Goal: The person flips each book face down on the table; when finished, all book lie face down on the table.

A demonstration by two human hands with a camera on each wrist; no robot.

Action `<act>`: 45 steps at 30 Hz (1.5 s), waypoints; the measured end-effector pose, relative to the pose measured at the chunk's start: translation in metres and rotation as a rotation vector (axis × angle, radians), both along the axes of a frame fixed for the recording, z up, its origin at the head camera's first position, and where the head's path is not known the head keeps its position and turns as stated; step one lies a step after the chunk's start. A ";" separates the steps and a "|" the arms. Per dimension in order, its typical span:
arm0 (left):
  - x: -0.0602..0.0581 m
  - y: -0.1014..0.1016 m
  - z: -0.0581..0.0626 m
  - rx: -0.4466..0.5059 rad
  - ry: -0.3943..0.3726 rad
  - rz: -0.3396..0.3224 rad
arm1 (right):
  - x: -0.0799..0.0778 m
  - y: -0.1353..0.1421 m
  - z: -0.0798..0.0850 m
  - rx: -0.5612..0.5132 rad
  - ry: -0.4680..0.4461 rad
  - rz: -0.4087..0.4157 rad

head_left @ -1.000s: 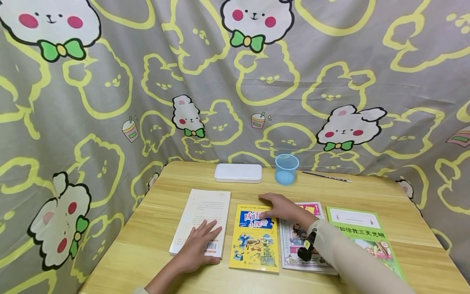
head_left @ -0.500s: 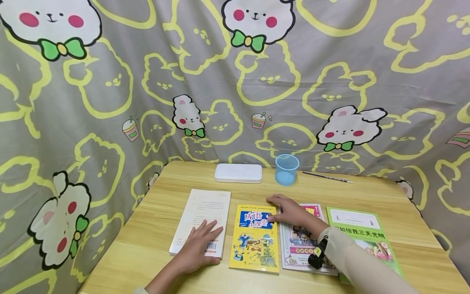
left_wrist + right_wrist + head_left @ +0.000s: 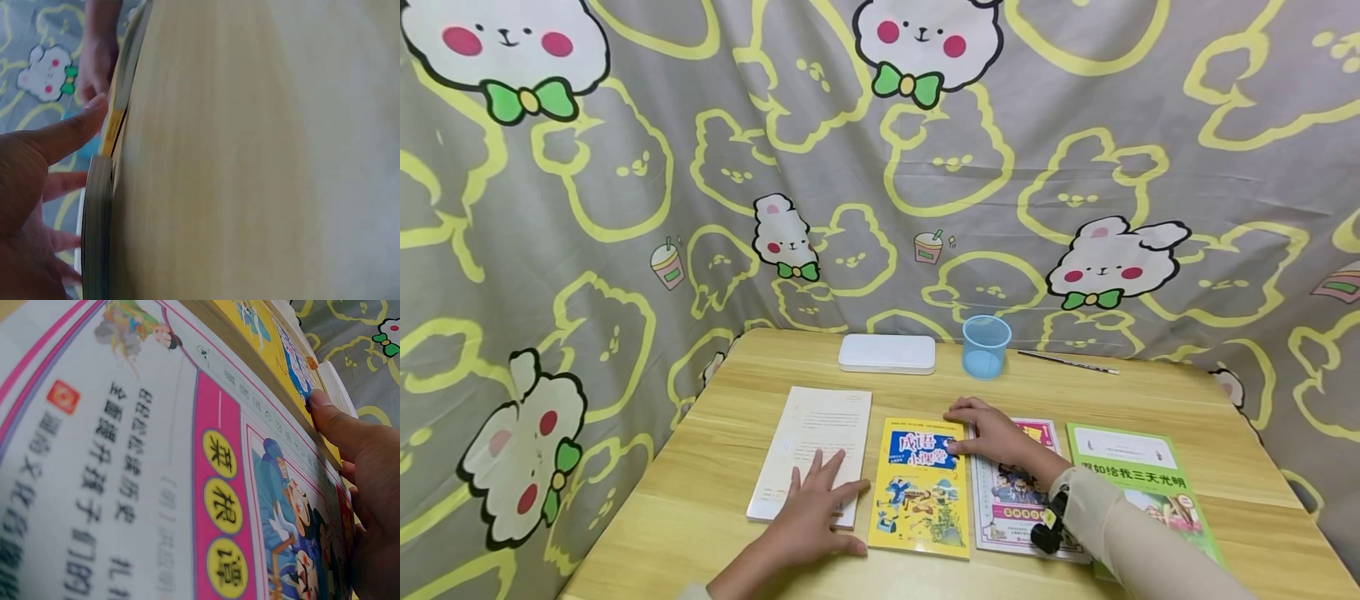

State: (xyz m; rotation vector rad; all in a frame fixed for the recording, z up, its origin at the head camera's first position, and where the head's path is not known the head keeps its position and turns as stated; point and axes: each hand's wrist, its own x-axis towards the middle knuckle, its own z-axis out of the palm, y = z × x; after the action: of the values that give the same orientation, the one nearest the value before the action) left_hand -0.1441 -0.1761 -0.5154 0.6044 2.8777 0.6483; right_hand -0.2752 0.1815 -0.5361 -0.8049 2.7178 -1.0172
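A white book (image 3: pixel 823 421) with small print and a thick yellow book (image 3: pixel 917 504) lie side by side on the table. My left hand (image 3: pixel 808 518) is spread over the white book's lower part, one finger reaching past its right edge. In the left wrist view the thumb (image 3: pixel 72 132) points along toward the yellow book's edge (image 3: pixel 112 131). At the yellow book's upper right corner is my right hand (image 3: pixel 996 435), its thumb (image 3: pixel 331 419) touching the book's edge. Under that forearm lies a pink-and-white illustrated book (image 3: pixel 1011 521), partly hidden.
A green book (image 3: pixel 1123 475) lies to the right, partly covered by the right sleeve. Along the back stand a white case (image 3: pixel 886 353) and a blue cup (image 3: pixel 985 348), with a dark pencil (image 3: pixel 1067 361) beside them. A patterned curtain (image 3: pixel 865 183) hangs behind the wooden table (image 3: pixel 647 533).
My left hand has slid a little right and toward me across the white book. The right hand shifted right to the yellow book's corner, then stayed there.
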 end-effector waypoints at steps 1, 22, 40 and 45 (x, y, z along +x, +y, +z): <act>0.001 0.002 0.000 -0.013 0.000 0.001 | 0.000 0.000 0.000 0.000 0.001 0.000; 0.003 0.018 -0.003 -0.110 0.056 -0.078 | 0.003 -0.003 0.002 -0.009 -0.012 -0.008; 0.001 0.016 0.002 -0.010 0.001 -0.081 | 0.000 -0.001 -0.001 -0.020 -0.022 0.000; -0.001 0.016 0.008 0.058 -0.047 -0.073 | -0.001 0.000 -0.001 -0.019 -0.012 0.004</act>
State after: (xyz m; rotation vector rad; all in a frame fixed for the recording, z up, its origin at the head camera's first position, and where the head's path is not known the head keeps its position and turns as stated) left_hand -0.1448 -0.1604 -0.5079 0.6891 2.7881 0.7279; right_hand -0.2764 0.1819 -0.5372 -0.8042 2.6989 -1.0455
